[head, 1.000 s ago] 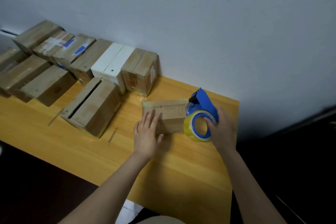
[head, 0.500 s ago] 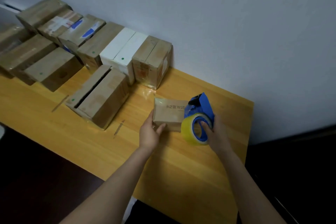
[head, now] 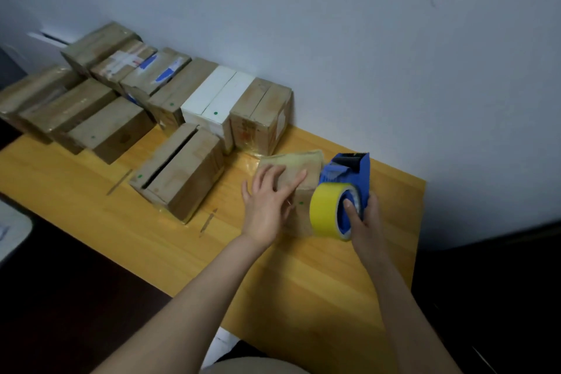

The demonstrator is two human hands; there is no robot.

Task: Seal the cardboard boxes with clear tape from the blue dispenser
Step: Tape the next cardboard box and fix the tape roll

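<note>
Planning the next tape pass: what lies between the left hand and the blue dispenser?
Head view: only the small cardboard box; the left hand rests flat on it, with the blue dispenser at its right edge.

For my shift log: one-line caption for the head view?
Left hand presses on a small cardboard box while right hand grips the blue tape dispenser beside it.

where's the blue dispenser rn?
Head view, right of centre on the wooden table: the blue dispenser is gripped by the right hand, at the right edge of the small cardboard box that the left hand presses on.
</note>
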